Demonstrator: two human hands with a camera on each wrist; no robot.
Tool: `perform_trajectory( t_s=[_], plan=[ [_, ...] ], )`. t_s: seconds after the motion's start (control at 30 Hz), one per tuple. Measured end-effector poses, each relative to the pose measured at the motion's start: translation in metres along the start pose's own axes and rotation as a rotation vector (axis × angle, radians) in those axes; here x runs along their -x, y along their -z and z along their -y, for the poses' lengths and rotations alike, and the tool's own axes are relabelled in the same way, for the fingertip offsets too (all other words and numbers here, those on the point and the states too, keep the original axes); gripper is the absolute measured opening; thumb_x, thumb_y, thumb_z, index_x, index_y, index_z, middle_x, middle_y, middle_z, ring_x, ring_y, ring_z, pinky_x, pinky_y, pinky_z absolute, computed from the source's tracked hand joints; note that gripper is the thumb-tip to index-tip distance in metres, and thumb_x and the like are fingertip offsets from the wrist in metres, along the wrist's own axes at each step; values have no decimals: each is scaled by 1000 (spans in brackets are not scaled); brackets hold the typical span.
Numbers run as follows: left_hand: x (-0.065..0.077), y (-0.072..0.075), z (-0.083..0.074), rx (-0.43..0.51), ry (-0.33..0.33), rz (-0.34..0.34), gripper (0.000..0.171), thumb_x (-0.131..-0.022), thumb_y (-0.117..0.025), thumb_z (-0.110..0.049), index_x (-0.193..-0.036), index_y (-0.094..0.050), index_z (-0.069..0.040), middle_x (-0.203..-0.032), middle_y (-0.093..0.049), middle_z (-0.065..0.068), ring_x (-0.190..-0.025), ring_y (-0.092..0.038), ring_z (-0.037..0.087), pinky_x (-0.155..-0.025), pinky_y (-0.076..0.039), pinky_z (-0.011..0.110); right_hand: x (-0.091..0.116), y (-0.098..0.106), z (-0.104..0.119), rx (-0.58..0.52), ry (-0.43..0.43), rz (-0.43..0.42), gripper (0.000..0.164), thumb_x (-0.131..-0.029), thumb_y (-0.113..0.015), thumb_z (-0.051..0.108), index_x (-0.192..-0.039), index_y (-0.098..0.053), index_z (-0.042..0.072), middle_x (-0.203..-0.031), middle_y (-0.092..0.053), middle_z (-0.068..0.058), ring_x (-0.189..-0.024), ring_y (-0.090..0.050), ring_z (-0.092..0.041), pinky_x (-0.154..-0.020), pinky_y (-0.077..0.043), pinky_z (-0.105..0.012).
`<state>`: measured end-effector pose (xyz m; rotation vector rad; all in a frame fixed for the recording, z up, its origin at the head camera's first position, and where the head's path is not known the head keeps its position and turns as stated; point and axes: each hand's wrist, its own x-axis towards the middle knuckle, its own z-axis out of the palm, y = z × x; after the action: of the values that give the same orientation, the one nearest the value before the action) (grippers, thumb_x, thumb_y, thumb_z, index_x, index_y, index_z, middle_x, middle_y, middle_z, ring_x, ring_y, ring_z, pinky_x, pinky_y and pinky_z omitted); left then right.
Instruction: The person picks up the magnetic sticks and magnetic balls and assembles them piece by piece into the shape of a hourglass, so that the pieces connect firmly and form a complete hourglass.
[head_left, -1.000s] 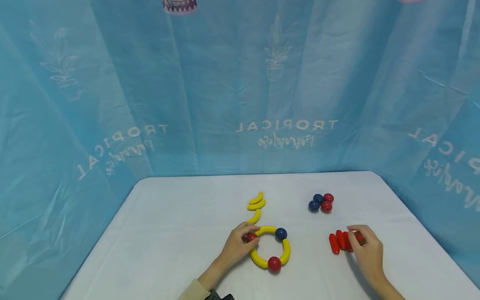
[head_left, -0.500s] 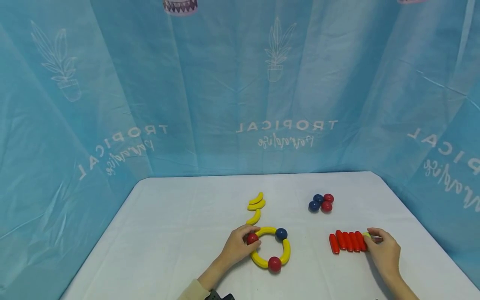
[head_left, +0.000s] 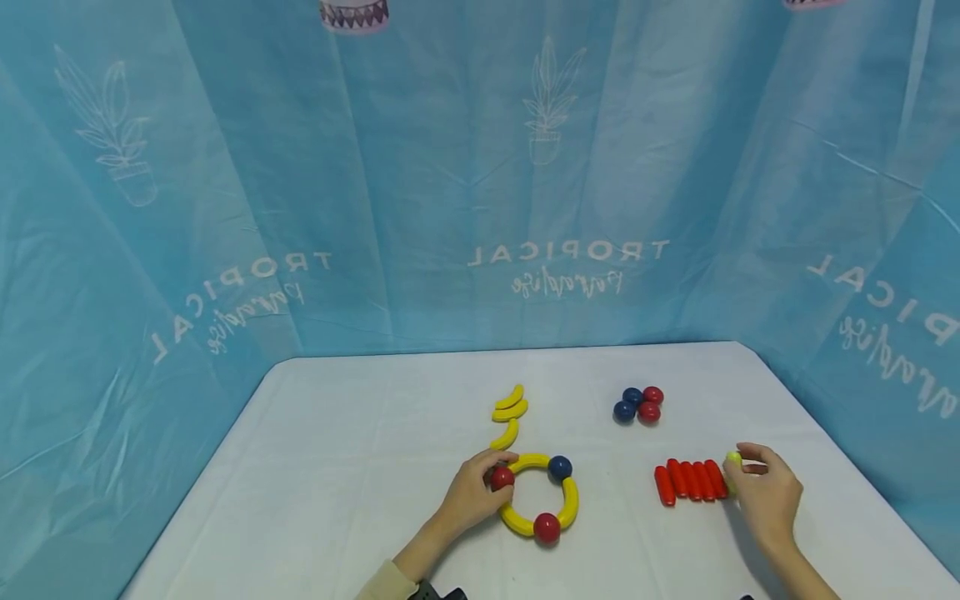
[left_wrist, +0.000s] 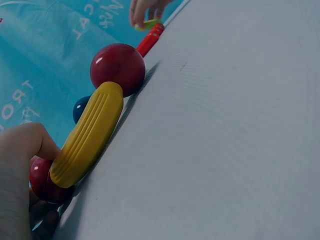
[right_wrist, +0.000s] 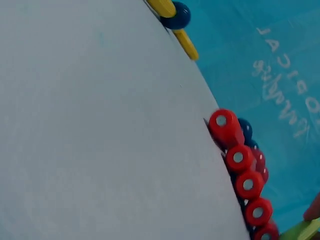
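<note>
My left hand [head_left: 471,492] grips a red ball [head_left: 502,477] on the left of a ring made of yellow curved rods [head_left: 571,502] and balls. A blue ball [head_left: 559,467] and another red ball [head_left: 547,527] belong to the same ring. In the left wrist view one ribbed yellow curved rod [left_wrist: 89,137] runs between the two red balls. On the right, my right hand [head_left: 768,493] pinches a yellow-green stick [head_left: 734,457] beside a row of red sticks [head_left: 691,481]. Pale round discs show on the red sticks' ends in the right wrist view.
Behind the ring lie loose yellow curved rods [head_left: 510,413]. A cluster of blue balls [head_left: 624,411] and red balls [head_left: 649,412] sits farther back to the right. The white table [head_left: 360,442] ends at a blue printed curtain [head_left: 420,183].
My right hand has shifted right from over the red sticks, uncovering the row, and now holds the yellow-green stick, slightly raised. The left hand stays on its red ball.
</note>
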<state>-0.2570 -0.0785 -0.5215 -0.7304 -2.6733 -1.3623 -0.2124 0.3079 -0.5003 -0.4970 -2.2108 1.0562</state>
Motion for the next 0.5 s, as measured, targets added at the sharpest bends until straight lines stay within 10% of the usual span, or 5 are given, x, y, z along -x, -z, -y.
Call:
perform_trajectory(
  t_s=[0.5],
  plan=[
    [0, 0, 1, 9, -33, -5, 38, -79, -67, -10, -117, -63, -11, -118, -65, 5, -107, -59, 19, -91, -51, 25, 31, -54, 64, -414, 243, 167, 25, -74, -70, -13, -98, -66, -5, -92, -65, -5, -75, -61, 5, -70, -50, -8]
  ],
)
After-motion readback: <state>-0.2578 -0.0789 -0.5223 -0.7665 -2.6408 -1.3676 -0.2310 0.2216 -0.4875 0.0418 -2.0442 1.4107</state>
